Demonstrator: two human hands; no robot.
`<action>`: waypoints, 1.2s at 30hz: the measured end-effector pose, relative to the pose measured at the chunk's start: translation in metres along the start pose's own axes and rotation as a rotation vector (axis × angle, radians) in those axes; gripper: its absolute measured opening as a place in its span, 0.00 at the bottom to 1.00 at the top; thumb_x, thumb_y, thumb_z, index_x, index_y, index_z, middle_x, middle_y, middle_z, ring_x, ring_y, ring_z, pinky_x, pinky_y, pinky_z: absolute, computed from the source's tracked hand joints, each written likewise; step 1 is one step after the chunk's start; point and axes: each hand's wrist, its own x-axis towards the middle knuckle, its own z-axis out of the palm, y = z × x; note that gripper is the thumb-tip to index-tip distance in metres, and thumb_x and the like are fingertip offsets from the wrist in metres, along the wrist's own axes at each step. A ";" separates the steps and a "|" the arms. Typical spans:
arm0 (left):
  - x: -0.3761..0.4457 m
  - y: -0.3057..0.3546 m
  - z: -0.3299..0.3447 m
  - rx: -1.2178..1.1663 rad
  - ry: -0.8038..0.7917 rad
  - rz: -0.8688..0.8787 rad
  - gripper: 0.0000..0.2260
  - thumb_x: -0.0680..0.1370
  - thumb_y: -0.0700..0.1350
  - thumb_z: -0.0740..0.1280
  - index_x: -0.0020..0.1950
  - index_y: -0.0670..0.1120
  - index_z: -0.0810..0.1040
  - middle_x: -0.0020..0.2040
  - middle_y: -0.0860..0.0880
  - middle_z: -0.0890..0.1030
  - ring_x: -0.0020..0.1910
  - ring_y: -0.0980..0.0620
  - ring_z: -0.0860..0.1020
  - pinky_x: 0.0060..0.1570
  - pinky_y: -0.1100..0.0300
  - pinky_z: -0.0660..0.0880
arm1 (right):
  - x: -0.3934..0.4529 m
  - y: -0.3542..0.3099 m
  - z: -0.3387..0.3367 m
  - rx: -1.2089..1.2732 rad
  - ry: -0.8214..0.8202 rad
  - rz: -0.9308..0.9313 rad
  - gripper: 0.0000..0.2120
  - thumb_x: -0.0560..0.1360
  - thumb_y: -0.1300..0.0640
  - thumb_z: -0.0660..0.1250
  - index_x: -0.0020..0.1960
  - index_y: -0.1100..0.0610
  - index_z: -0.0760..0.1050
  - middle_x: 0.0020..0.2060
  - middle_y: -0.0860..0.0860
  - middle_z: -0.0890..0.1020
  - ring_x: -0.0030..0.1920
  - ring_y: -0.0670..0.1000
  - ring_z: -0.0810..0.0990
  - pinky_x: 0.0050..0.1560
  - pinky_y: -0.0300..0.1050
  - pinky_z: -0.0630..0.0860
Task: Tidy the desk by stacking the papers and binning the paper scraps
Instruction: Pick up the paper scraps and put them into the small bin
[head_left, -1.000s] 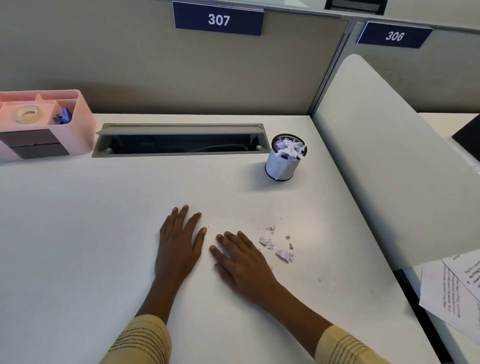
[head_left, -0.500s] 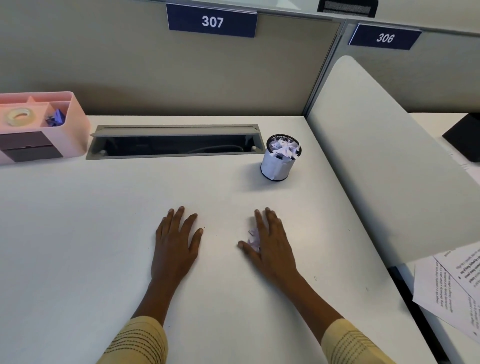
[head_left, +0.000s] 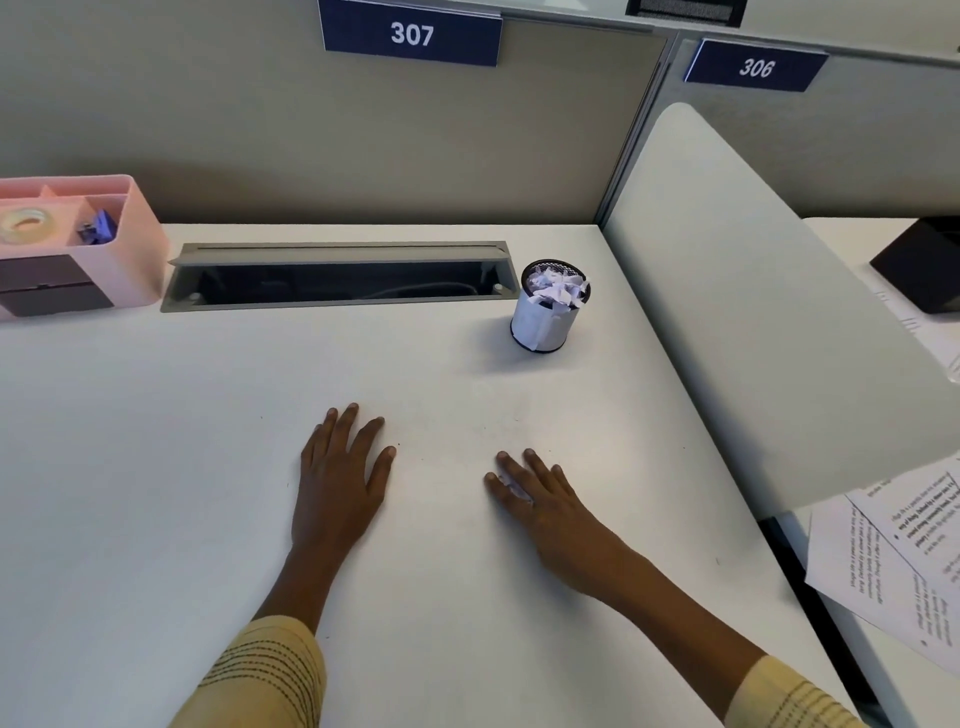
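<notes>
— Scraps (head_left: 515, 488) first: where did they lie?

— Under the right hand (head_left: 545, 506). That hand lay flat on the desk (head_left: 156, 467), fingers straight and slightly spread, and a bit of white paper showed between two of them. How much was trapped beneath the palm I could not tell.

— And the left hand (head_left: 340, 488)?

— Flat on the desk too, fingers straight, holding nothing, well apart from the scraps and off to their left.

— So which way was the bin (head_left: 551, 312)?

— Ahead of the right hand and a little to its right, toward the back of the desk, near the end of the cable slot (head_left: 337, 278). It stood upright, already full of crumpled paper up to the rim. The right hand was plainly the nearer one.

— Then the move turned on that line?

— I judged so: the right hand would have to gather the scraps, then carry them forward along that same side. With the bin so full, loose bits might spill off the top.

— And the papers (head_left: 893, 556)?

— Printed sheets lay at the far right, beyond the desk's edge, partly under the pale divider panel (head_left: 753, 312).
</notes>
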 end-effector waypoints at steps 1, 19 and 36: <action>0.000 0.000 0.000 -0.001 -0.002 -0.003 0.26 0.78 0.59 0.50 0.69 0.48 0.72 0.74 0.44 0.66 0.75 0.43 0.60 0.72 0.47 0.58 | -0.002 0.001 0.001 -0.064 0.091 -0.030 0.34 0.72 0.72 0.53 0.76 0.54 0.56 0.77 0.52 0.52 0.76 0.58 0.49 0.73 0.53 0.56; 0.000 0.000 0.001 0.003 0.014 0.000 0.25 0.78 0.59 0.51 0.69 0.48 0.73 0.73 0.44 0.67 0.74 0.43 0.61 0.71 0.46 0.59 | 0.036 0.067 -0.080 1.706 0.494 0.548 0.06 0.58 0.70 0.74 0.35 0.64 0.83 0.36 0.58 0.85 0.37 0.54 0.83 0.45 0.42 0.80; 0.001 0.000 0.003 -0.007 0.016 -0.014 0.24 0.78 0.59 0.51 0.69 0.50 0.72 0.74 0.47 0.66 0.75 0.45 0.60 0.72 0.47 0.60 | 0.192 0.118 -0.147 0.085 0.239 0.424 0.09 0.73 0.62 0.67 0.51 0.57 0.84 0.47 0.58 0.84 0.46 0.58 0.76 0.30 0.31 0.60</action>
